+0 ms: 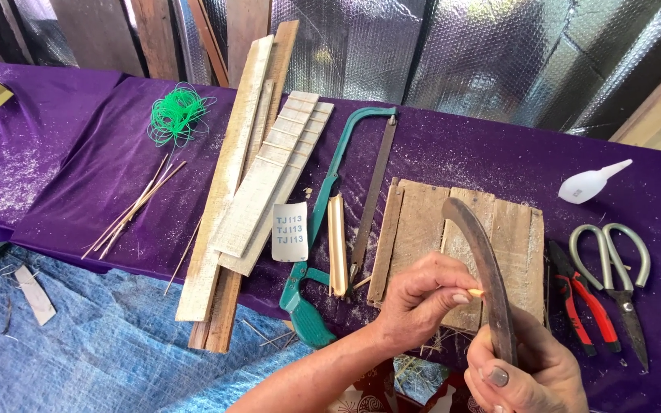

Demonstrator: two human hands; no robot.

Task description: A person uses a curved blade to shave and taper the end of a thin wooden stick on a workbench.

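Note:
My right hand (525,371) grips the lower end of a dark curved blade (482,264), which stands upright with its tip arching to the left. My left hand (422,298) pinches a small pale sliver of wood (474,292) and presses it against the blade's edge. Both hands hover over a small wooden board (422,222) made of planks, lying on the purple cloth (101,168).
A green hacksaw (329,206) lies left of the board, beside a pale stick (337,245), a white tag (290,232) and long wooden slats (246,176). Green cord (176,115) and thin sticks (135,206) lie farther left. Red pliers (587,298), shears (621,275) and a white bottle (590,183) sit right.

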